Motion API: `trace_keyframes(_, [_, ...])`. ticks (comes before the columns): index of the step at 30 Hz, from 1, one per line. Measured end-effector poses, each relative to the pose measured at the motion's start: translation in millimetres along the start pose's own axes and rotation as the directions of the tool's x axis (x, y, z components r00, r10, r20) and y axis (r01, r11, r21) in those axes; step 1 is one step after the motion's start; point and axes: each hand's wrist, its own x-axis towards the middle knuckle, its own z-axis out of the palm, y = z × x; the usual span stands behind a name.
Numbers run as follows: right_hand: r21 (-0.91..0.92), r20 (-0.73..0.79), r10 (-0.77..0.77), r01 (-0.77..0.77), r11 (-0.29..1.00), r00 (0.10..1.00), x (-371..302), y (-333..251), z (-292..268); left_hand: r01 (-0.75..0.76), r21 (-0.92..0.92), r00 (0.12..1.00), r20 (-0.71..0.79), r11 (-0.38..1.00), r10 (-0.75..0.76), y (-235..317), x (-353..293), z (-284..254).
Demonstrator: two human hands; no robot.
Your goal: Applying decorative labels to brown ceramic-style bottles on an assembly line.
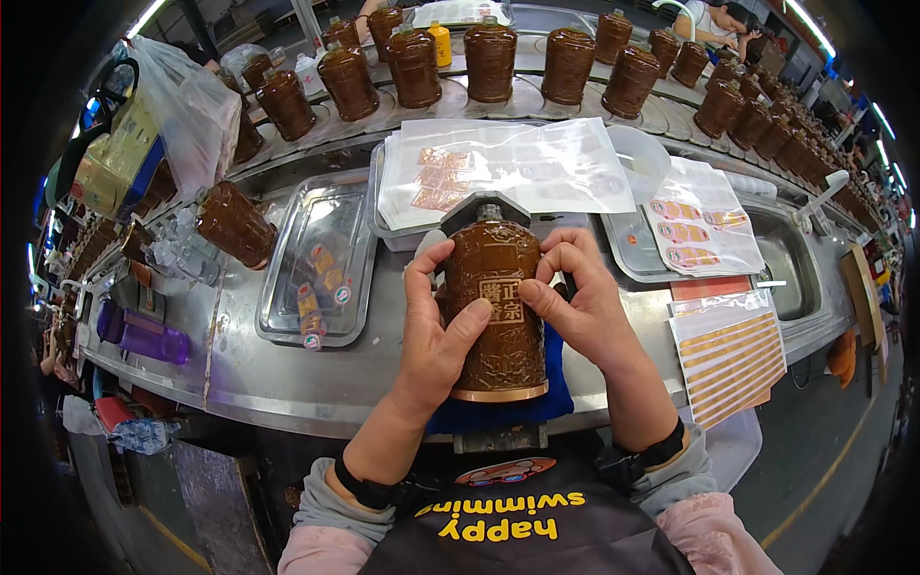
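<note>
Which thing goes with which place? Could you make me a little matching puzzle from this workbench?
Things:
1. Largest-looking brown bottle
2. Purple bottle
3. Gold-striped sheet
4. Yellow bottle

Places:
A. Far side, among brown bottles
B. Near the table's left end
C. Between left hand and right hand
D. Right of the right hand

Pairs: 1-C, 2-B, 3-D, 4-A

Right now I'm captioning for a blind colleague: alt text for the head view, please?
Two hands hold a brown bottle over a blue cloth at a metal workbench, with sticker sheets to the right and similar bottles lined up behind.
</note>
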Motion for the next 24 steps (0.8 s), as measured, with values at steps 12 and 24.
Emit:
trace_keyframes(12, [-0.285, -0.222, -0.244, 0.176, 0.942, 0.944, 8, -16, -16, -0.007, 0.127, 0.999, -0.03, 0.992, 0.011, -7, -2, -1])
trace_keyframes(24, [-0.241, 0.077, -0.125, 0.14, 0.96, 0.989, 27, -32, -34, -0.003, 0.209, 1.0, -0.006, 0.978, 0.004, -3, 0, 1])
